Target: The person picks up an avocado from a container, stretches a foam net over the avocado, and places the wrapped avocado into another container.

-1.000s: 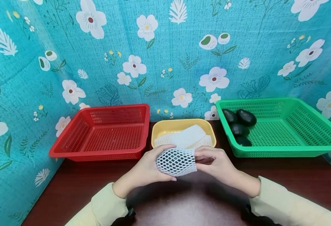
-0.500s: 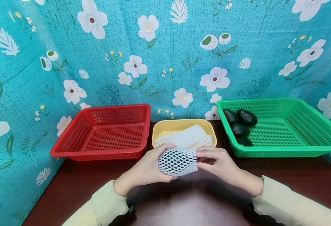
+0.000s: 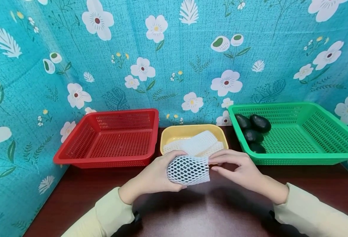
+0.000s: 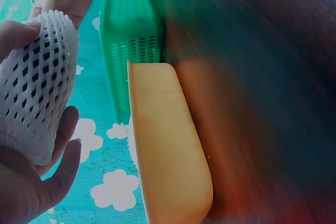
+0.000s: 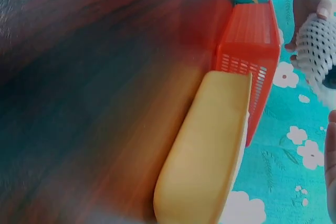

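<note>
A white foam net sleeve (image 3: 188, 170) lies sideways in my left hand (image 3: 157, 176), whose thumb and fingers curl round its closed-in left side. Dark skin of an avocado (image 5: 331, 78) shows through the mesh and at the sleeve's open end in the right wrist view. At that open end is my right hand (image 3: 242, 169), fingertips right at the rim, thumb and fingers parted. Behind the hands, a yellow basin (image 3: 174, 131) contains more foam net sleeves (image 3: 202, 141). Several dark avocados (image 3: 260, 123) sit along the left side of the green basket (image 3: 295, 159).
A red basket (image 3: 102, 161) with a perforated floor stands at the left of the yellow basin. All the containers rest on a dark reddish-brown table (image 3: 102, 197). Close behind them hangs a blue floral cloth (image 3: 174, 49).
My right hand has drawn slightly right, and its thumb has come away from the sleeve's rim as the fingers straighten. The left hand keeps its grip on the sleeved avocado almost in place.
</note>
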The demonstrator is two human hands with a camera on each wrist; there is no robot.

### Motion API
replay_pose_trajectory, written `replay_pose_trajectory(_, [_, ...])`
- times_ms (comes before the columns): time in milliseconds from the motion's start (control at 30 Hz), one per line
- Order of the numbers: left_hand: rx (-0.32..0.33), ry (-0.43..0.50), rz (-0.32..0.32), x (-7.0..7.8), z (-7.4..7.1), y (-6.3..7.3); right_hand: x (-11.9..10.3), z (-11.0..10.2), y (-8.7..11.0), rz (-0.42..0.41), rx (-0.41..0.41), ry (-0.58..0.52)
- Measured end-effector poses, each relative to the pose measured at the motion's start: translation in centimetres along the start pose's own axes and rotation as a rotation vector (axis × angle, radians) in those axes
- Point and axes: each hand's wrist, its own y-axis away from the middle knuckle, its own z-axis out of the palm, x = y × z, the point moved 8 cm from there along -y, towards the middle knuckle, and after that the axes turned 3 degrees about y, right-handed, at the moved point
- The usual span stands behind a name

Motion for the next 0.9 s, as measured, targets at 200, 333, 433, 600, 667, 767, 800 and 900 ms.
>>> replay_pose_trajectory(200, [-0.031, 0.003, 0.028, 0.8, 0.2, -0.1, -0.2, -1.3, 0.0, -0.074, 0.023, 0.024])
replay_pose_trajectory(333, [-0.05, -0.001, 0.026, 1.3, 0.3, -0.1, -0.2, -2.2, 0.3, -0.084, 0.022, 0.057])
replay_pose_trajectory(433, [-0.054, -0.01, 0.028, 1.5, 0.3, -0.1, -0.1, -2.8, 0.3, -0.094, 0.008, 0.081])
replay_pose_trajectory(600, [-0.049, 0.01, 0.04, 2.0, 0.1, -0.2, 0.2, -4.0, 0.3, -0.087, -0.039, 0.144])
replay_pose_trajectory(667, [-0.042, 0.012, 0.041, 2.2, -0.1, -0.2, 0.4, -4.6, 0.2, -0.076, -0.049, 0.178])
replay_pose_trajectory(767, [-0.03, -0.008, 0.042, 2.3, -0.4, -0.3, 0.6, -5.6, 0.1, -0.064, -0.053, 0.225])
replay_pose_trajectory(800, [-0.027, -0.013, 0.037, 2.2, -0.5, -0.3, 0.6, -5.9, 0.1, -0.06, -0.053, 0.237])
replay_pose_trajectory(900, [-0.012, -0.031, 0.028, 2.1, -0.9, -0.2, 0.9, -6.7, 0.0, -0.053, -0.044, 0.276])
